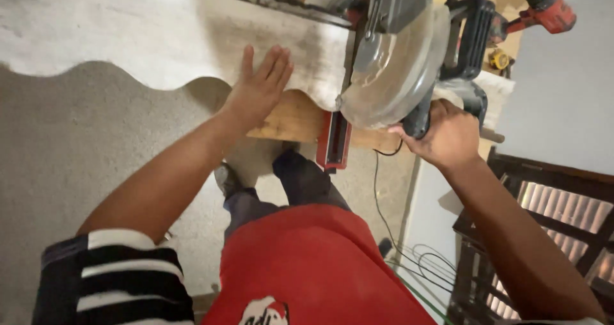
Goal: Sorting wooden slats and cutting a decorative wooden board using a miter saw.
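Two hands engaged: left hand (259, 85) spread flat on the white scalloped board (192, 44) just left of the blade guard (390, 63), right hand (448, 133) clenched around the saw handle (419, 117); fingers this close risk blade contact should the board shift.

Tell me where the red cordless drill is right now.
In the head view, the red cordless drill sits at the top right corner, behind the miter saw and beyond the right hand gripping the saw's handle, near a small yellow tape measure.
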